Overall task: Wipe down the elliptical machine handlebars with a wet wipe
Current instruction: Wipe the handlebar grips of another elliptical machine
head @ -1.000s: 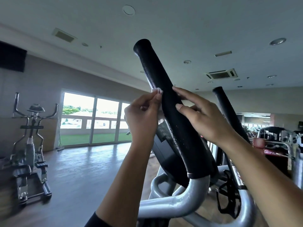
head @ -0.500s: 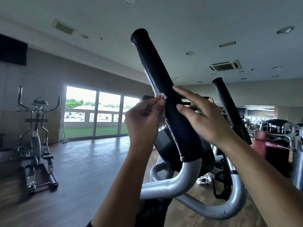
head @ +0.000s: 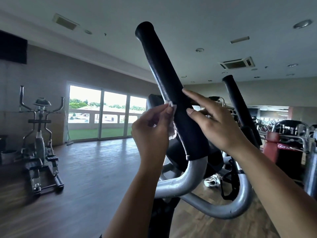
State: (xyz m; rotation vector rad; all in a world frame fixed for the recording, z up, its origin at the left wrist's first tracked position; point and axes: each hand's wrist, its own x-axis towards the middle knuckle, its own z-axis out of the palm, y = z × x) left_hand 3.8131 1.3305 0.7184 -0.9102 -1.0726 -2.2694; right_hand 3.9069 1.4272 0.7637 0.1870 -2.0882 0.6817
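Close in front of us, on the near handlebar grip (head: 163,79), our right hand (head: 217,124) has drawn its fingers back off the front. They are straight and spread, with only the index tip touching. Our left hand (head: 151,127) pinches the wet wipe (head: 171,105) against the grip's left edge. We judge the wiping midway, with the far handlebar (head: 238,103) yet to do.

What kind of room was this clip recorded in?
Most likely a gym. An elliptical machine stands by the far wall, more exercise machines crowd the right side, and the left hand holds a wet wipe against a black foam handlebar.
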